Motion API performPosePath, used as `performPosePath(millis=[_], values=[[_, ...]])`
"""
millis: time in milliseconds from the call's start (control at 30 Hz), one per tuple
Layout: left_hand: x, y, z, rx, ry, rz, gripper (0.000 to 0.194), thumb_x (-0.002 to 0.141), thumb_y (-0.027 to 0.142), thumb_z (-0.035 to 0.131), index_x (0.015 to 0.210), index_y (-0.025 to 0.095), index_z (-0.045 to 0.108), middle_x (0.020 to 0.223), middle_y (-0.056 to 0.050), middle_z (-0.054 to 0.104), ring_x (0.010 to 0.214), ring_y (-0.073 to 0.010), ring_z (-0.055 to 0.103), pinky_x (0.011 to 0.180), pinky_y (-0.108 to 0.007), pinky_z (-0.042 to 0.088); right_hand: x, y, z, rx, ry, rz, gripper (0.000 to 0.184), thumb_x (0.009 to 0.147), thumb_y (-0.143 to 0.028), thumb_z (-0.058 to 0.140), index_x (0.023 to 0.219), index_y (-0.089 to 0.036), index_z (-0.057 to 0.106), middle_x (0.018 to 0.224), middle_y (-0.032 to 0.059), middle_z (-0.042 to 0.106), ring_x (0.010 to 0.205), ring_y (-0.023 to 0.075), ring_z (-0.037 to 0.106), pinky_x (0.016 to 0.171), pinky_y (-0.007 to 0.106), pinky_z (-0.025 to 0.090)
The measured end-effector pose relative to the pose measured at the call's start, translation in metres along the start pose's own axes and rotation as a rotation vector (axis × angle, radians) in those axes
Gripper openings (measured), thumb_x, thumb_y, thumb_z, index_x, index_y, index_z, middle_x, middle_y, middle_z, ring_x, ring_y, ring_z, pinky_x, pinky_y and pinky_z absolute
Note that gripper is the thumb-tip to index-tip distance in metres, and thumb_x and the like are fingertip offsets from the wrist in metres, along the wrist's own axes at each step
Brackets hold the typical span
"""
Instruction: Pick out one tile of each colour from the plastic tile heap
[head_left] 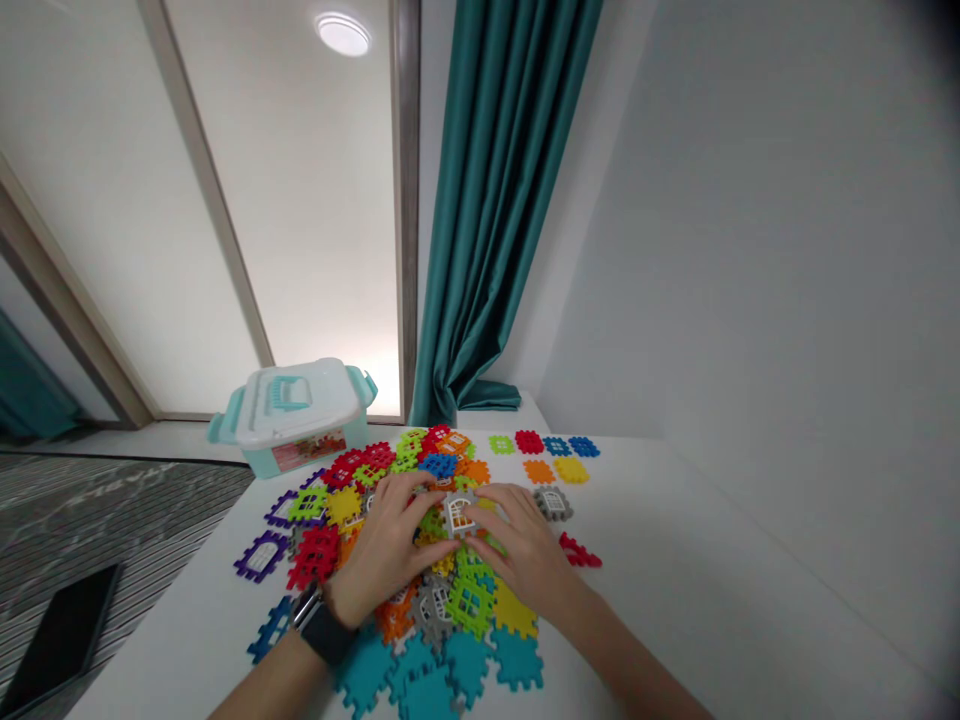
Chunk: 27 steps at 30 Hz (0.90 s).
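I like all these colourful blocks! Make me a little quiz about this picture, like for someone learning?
1. Which hand wears the black watch: the left hand or the right hand?
2. True or false: the plastic box with the white lid is open.
3. What colour is the plastic building piece with a window between the hands?

Key: 1. left hand; 2. false; 3. grey.
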<state>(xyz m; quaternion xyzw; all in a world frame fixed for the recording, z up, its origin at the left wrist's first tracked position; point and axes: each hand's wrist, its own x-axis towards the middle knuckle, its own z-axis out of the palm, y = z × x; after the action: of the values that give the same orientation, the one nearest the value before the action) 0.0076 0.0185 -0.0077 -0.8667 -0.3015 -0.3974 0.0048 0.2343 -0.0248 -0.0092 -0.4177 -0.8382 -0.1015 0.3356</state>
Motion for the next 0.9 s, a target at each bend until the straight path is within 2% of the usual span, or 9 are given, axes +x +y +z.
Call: performPosePath(millis=[200, 400, 600, 733, 900], values=[[0.012, 0.013, 0.019, -0.008, -0.043, 0.021, 0.046, 0.082, 0.044, 0.081, 0.117, 0.021, 0.061, 0.123, -0.012, 0.06, 0.113, -0.031, 0.056, 0.096, -0.048, 0.049, -0.017, 0.011, -0.012, -0.029, 0.026, 0.037, 0.026, 0.093, -0.022, 0.066, 0.119, -0.023, 0.063, 0.119, 0.0122, 0.066, 0.111, 0.0295, 0.062, 0.094, 0.048, 0.053], [0.036, 0.028, 0.04, -0.021, -0.119, 0.039, 0.05, 0.078, 0.042, 0.085, 0.117, 0.021, 0.061, 0.121, -0.01, 0.062, 0.114, -0.0309, 0.058, 0.097, -0.049, 0.049, -0.04, 0.031, -0.021, -0.054, 0.093, 0.119, 0.029, 0.091, -0.02, 0.066, 0.119, -0.024, 0.064, 0.121, 0.0124, 0.065, 0.112, 0.0292, 0.063, 0.098, 0.05, 0.052], [0.062, 0.042, 0.066, -0.065, -0.205, 0.021, 0.05, 0.072, 0.043, 0.089, 0.11, 0.021, 0.064, 0.119, -0.009, 0.061, 0.113, -0.0313, 0.058, 0.098, -0.049, 0.047, -0.061, 0.059, -0.039, 0.003, 0.04, 0.184, 0.03, 0.092, -0.018, 0.062, 0.122, -0.025, 0.062, 0.124, 0.0116, 0.067, 0.116, 0.028, 0.063, 0.099, 0.05, 0.054], [0.079, 0.049, 0.085, -0.083, -0.287, -0.003, 0.048, 0.078, 0.042, 0.085, 0.116, 0.021, 0.063, 0.12, -0.008, 0.061, 0.114, -0.0301, 0.057, 0.1, -0.048, 0.045, -0.073, 0.084, -0.046, 0.044, 0.069, 0.239, 0.028, 0.094, -0.02, 0.059, 0.121, -0.025, 0.061, 0.121, 0.0118, 0.069, 0.114, 0.0271, 0.065, 0.1, 0.051, 0.053], [0.097, 0.047, 0.108, -0.072, -0.426, -0.021, 0.042, 0.086, 0.041, 0.075, 0.122, 0.024, 0.062, 0.126, -0.007, 0.061, 0.118, -0.0296, 0.056, 0.102, -0.046, 0.044, -0.079, 0.115, -0.044, 0.08, 0.06, 0.276, 0.028, 0.094, -0.022, 0.06, 0.121, -0.025, 0.061, 0.12, 0.0109, 0.071, 0.113, 0.0262, 0.065, 0.101, 0.049, 0.053]])
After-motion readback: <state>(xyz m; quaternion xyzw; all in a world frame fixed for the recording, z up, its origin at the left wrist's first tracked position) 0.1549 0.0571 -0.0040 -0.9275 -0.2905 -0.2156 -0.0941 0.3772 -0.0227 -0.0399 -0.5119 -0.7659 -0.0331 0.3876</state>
